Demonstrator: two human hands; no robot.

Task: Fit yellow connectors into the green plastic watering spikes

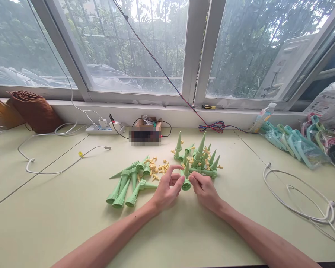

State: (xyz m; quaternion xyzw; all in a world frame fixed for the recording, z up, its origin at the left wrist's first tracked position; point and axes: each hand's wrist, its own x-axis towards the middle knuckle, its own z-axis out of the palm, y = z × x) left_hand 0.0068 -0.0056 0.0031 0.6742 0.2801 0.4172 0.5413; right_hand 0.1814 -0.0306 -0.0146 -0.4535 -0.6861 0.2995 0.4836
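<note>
Between my hands a green plant watering spike (186, 184) is held with its round open end toward me. My left hand (169, 186) grips its left side between thumb and curled fingers. On the other side my right hand (205, 188) is closed in a pinch against the spike; whatever is in its fingertips is hidden. Left of my hands lie several green spikes (124, 190) without visible yellow parts. Small yellow valves (156, 167) are heaped just behind my left hand. Farther back, several spikes (199, 150) with yellow valves on them stand or lie in a cluster.
A power strip (104, 129) and a small open box (147, 122) sit by the window. White cables (298, 216) coil at right, and another cable (69, 167) runs at left. A bottle (264, 117) and bagged plastic hangers (293, 141) occupy the back right.
</note>
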